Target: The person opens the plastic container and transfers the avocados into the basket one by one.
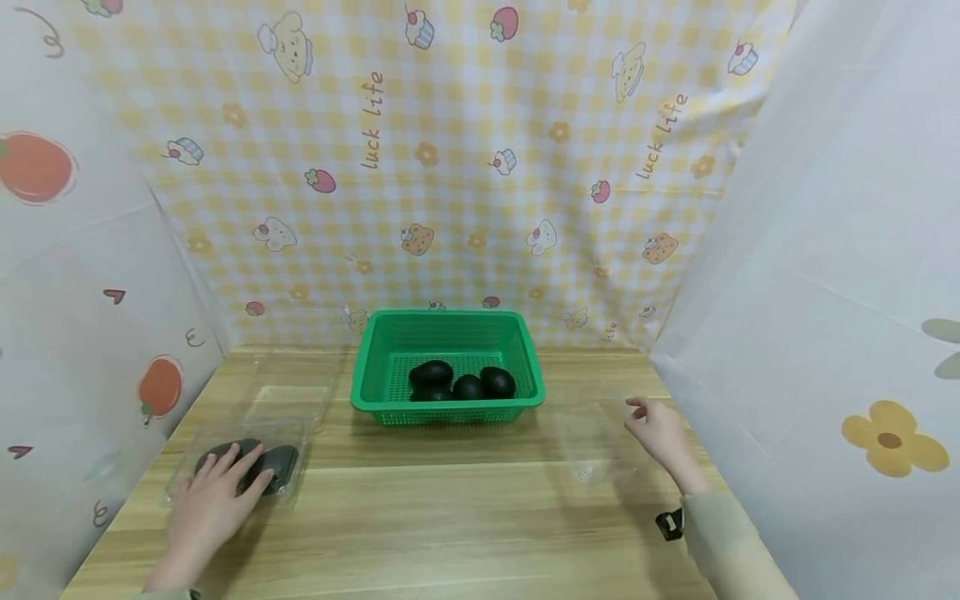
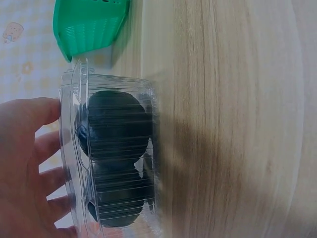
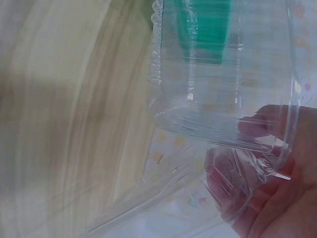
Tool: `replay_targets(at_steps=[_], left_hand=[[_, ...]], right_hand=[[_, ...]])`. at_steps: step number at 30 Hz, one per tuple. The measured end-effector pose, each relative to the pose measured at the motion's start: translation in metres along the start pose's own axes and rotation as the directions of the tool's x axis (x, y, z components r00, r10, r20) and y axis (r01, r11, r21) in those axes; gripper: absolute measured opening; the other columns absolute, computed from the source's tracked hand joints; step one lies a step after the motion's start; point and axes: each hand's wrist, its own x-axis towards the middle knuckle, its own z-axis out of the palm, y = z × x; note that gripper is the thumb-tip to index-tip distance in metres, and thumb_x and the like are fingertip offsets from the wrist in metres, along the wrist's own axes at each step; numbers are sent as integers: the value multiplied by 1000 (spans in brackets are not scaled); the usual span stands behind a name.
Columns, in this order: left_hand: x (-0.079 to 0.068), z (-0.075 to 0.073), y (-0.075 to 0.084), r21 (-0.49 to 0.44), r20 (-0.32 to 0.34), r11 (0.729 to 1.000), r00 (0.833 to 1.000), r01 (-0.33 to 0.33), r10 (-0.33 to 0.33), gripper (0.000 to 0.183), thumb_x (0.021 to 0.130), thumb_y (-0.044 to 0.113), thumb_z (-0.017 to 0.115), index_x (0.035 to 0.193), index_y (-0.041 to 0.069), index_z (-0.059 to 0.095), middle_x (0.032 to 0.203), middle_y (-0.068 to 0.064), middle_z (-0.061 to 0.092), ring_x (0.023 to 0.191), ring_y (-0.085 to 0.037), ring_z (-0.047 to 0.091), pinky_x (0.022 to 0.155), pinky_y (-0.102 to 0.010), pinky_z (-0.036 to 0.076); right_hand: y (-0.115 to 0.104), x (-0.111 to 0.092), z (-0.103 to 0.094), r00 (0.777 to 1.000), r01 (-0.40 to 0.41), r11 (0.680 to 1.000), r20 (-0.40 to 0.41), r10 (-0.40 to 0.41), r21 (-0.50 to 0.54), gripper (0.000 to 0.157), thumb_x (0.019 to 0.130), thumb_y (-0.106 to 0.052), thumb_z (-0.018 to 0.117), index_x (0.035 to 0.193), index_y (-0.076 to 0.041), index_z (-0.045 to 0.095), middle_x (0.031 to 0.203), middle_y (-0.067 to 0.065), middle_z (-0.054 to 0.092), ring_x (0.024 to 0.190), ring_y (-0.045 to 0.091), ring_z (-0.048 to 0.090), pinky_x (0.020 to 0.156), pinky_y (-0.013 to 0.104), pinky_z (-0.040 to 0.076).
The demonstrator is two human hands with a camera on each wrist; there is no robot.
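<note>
At the left of the table, a clear plastic clamshell box (image 1: 176,487) holds dark avocados (image 2: 116,124). My left hand (image 1: 213,504) rests over its top with fingers spread, the fingertips touching the upper side in the left wrist view. At the right, my right hand (image 1: 660,433) pinches the edge of another clear plastic clamshell box (image 3: 213,94) between thumb and fingers. No fruit shows inside that box, and in the head view its outline is faint. Part of the left box's contents lies hidden under my left hand.
A green plastic basket (image 1: 450,415) with several dark avocados (image 1: 497,382) stands at the back middle. More clear plastic (image 1: 288,396) lies behind the left box. A patterned curtain (image 1: 465,208) closes off the back, and white sheets flank both sides of the wooden table (image 1: 420,525).
</note>
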Motion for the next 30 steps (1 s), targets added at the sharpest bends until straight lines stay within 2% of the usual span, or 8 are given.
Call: replay_targets(at_steps=[4,14,19,25,30], left_hand=[[1,0,0,2,16,1000,1000,9,-9,68,87,57,33,134,9,36,132,-32,27,117,-55,14,83,-72,5],[0,-1,2,-10,23,1000,1000,19,-19,69,86,58,33,134,7,36,132,-33,26,117,-56,14,83,-73,4],[-1,2,0,-10,13,1000,1000,21,-21,69,87,58,33,134,8,35,133,-32,26,118,-55,12,84,-73,2],[-1,1,1,-20,7,1000,1000,17,-17,68,87,57,34,134,8,36,133,-32,26,117,-55,13,83,-73,4],[-1,1,3,-14,-2,1000,1000,18,-18,67,87,56,35,134,8,36,133,-31,26,118,-55,14,83,-73,4]], right_hand=[[6,16,-7,1000,-7,1000,14,7,-23,37,81,-12,54,114,3,54,89,17,60,53,15,50,45,28,41],[13,57,-10,999,-32,999,20,32,-26,36,83,-14,52,115,4,53,92,17,59,72,24,55,56,33,45],[17,73,-4,998,-60,998,30,61,-26,37,83,-15,51,115,3,54,95,19,59,72,24,55,58,33,45],[25,87,5,995,-88,996,42,88,-8,36,84,-15,51,114,4,53,97,21,58,69,23,54,53,32,44],[31,95,16,997,-73,996,2,73,-48,34,82,-13,52,110,5,55,94,20,60,72,26,57,56,35,46]])
